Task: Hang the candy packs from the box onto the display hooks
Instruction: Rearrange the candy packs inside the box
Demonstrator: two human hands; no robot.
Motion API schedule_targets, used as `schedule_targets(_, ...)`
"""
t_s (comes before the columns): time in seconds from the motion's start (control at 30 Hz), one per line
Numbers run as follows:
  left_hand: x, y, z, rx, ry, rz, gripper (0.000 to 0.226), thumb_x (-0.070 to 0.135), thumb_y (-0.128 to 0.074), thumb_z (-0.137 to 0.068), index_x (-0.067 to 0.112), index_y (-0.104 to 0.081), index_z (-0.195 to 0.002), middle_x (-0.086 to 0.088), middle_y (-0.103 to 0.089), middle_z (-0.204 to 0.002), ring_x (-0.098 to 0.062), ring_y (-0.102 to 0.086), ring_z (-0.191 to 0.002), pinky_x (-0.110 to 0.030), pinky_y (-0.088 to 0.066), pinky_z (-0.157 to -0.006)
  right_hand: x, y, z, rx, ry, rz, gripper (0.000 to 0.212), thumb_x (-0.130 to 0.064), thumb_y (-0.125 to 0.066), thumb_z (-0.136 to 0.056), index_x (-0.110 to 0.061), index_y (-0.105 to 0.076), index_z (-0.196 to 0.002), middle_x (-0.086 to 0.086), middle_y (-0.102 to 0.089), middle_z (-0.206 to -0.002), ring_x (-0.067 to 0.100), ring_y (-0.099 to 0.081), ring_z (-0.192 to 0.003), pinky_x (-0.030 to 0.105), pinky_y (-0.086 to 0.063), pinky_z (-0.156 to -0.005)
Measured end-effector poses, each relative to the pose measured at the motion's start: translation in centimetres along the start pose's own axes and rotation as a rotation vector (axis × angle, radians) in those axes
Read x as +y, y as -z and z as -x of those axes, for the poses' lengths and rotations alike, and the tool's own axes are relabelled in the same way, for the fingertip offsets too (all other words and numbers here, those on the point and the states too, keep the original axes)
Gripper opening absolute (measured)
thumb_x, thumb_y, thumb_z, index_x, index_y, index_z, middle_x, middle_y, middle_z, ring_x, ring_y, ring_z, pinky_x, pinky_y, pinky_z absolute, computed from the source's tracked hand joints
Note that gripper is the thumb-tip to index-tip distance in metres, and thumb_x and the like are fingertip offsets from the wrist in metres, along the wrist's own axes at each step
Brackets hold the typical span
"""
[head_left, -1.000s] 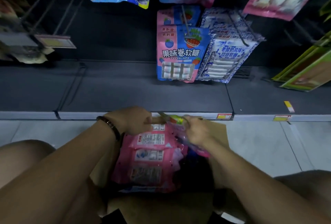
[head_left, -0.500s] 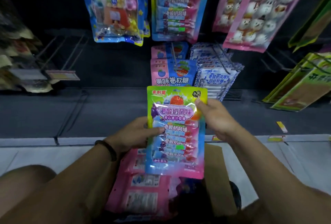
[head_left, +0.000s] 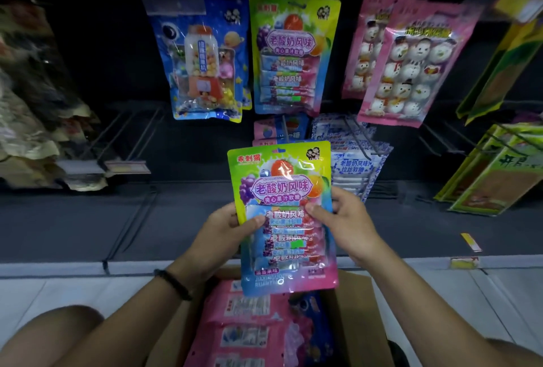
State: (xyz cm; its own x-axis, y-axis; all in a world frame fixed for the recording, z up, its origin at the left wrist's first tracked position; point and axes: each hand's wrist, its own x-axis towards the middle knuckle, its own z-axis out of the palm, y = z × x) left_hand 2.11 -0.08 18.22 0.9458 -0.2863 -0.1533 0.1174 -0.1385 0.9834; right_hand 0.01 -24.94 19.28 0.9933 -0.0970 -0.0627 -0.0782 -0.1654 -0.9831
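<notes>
I hold a rainbow-coloured candy pack (head_left: 283, 187) upright in front of the display, above the cardboard box (head_left: 361, 316). My left hand (head_left: 226, 231) grips its left edge, thumb on the front. On the right edge my right hand (head_left: 343, 219) grips it the same way. A matching pack (head_left: 293, 52) hangs on a hook straight above. Pink packs (head_left: 244, 328) lie back side up inside the box.
A blue pack (head_left: 205, 64) hangs left of the matching one, pink snowman packs (head_left: 411, 61) to its right. Lower hooks carry pink-blue packs (head_left: 279, 131) and white-blue packs (head_left: 355, 161). Bare hooks (head_left: 126, 137) stick out at lower left. Green packs (head_left: 499, 172) hang far right.
Both hands lifted the rainbow pack out of the box and raised it in front of the lower hooks. The view tilted up, showing the upper row of hanging packs.
</notes>
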Motion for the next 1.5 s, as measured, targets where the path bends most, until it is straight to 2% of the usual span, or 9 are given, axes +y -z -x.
schedule_targets(0.27,5.9,0.7,0.1,0.099,-0.191,0.033,0.026,0.008,-0.069,-0.1,0.014,-0.054,-0.121,-0.008,-0.08,-0.114,-0.028,-0.078,-0.107,-0.058,-0.06,-0.096,-4.5,0.1,1.7,0.105,0.195,0.009,0.015,-0.02,-0.075,-0.097,-0.016,-0.07,-0.112,0.01,-0.079,-0.095,0.028,-0.078,-0.088,0.053,-0.063,-0.085)
schedule_targets(0.47,11.0,0.1,-0.4,0.132,-0.386,-0.034,0.045,0.015,-0.07,-0.101,0.031,-0.041,-0.132,0.0,-0.081,-0.112,-0.02,-0.079,-0.103,-0.05,-0.063,-0.092,-7.6,0.7,1.8,0.1,0.287,-0.006,0.101,-0.01,-0.085,-0.088,-0.059,-0.027,-0.156,-0.013,-0.064,-0.142,0.013,-0.073,-0.116,0.044,-0.061,-0.098)
schedule_targets(0.67,14.5,-0.2,-2.6,0.122,-0.536,-0.075,0.081,0.004,-0.063,-0.103,0.056,-0.022,-0.149,0.004,-0.067,-0.136,-0.023,-0.074,-0.117,-0.048,-0.063,-0.094,-10.9,1.2,0.1,0.189,0.421,0.159,0.111,-0.013,-0.079,-0.094,-0.067,-0.006,-0.158,-0.03,-0.025,-0.168,0.003,-0.042,-0.149,0.032,-0.048,-0.114)
schedule_targets(0.8,17.8,0.3,-4.5,0.094,-0.626,-0.404,0.091,0.009,-0.067,-0.102,0.057,-0.016,-0.159,0.024,-0.029,-0.167,0.004,-0.033,-0.149,-0.008,-0.045,-0.106,-13.1,2.0,-2.4,0.215,0.46,0.235,0.104,-0.009,-0.075,-0.096,-0.055,-0.011,-0.164,-0.037,-0.017,-0.167,-0.013,-0.019,-0.153,0.021,-0.031,-0.123)
schedule_targets(0.93,19.9,0.7,-6.9,0.084,-0.634,-0.523,0.093,0.012,-0.07,-0.101,0.052,-0.014,-0.163,0.02,-0.021,-0.171,0.029,-0.033,-0.126,0.005,-0.036,-0.097,-15.5,2.9,-4.4,0.199,0.462,0.238,0.103,-0.002,-0.073,-0.096,-0.044,-0.012,-0.167,-0.034,-0.017,-0.163,-0.038,-0.026,-0.126,-0.008,-0.037,-0.084)
schedule_targets(1.1,20.2,1.5,-9.6,0.07,-0.58,-0.564,0.097,0.016,-0.072,-0.1,0.059,-0.011,-0.16,0.014,-0.024,-0.173,0.015,-0.05,-0.073,0.001,-0.048,-0.068,-15.8,3.4,-6.0,0.154,0.417,0.191,0.103,0.002,-0.071,-0.097,-0.044,-0.012,-0.168,-0.036,-0.021,-0.152,-0.023,-0.026,-0.118,0.014,-0.038,-0.092)
schedule_targets(1.23,19.9,1.7,-10.7,0.073,-0.586,-0.557,0.099,0.017,-0.074,-0.098,0.062,-0.01,-0.159,0.012,-0.027,-0.172,0.002,-0.067,-0.102,-0.023,-0.061,-0.09,-15.6,3.6,-6.8,0.154,0.401,0.183,0.104,0.001,-0.073,-0.095,-0.048,-0.015,-0.166,-0.049,-0.026,-0.141,-0.018,-0.033,-0.106,0.023,-0.045,-0.092)
schedule_targets(1.37,20.2,2.1,-12.3,0.074,-0.563,-0.618,0.101,0.02,-0.075,-0.098,0.059,-0.006,-0.161,0.008,-0.028,-0.172,-0.02,-0.061,-0.133,-0.034,-0.054,-0.107,-16.1,3.6,-8.3,0.193,0.364,0.293,0.105,-0.006,-0.076,-0.095,-0.05,-0.012,-0.166,-0.021,-0.026,-0.169,0.016,-0.061,-0.117,0.04,-0.06,-0.087)
schedule_targets(1.5,21.2,2.2,-14.6,0.11,-0.512,-0.729,0.107,0.02,-0.074,-0.098,0.052,0.004,-0.164,-0.005,-0.033,-0.17,-0.009,-0.067,-0.07,-0.018,-0.058,-0.061,-16.9,3.5,-11.0,0.169,0.309,0.344,0.107,-0.007,-0.077,-0.094,-0.045,-0.009,-0.168,-0.002,-0.036,-0.168,0.018,-0.075,-0.08,0.041,-0.063,-0.069)
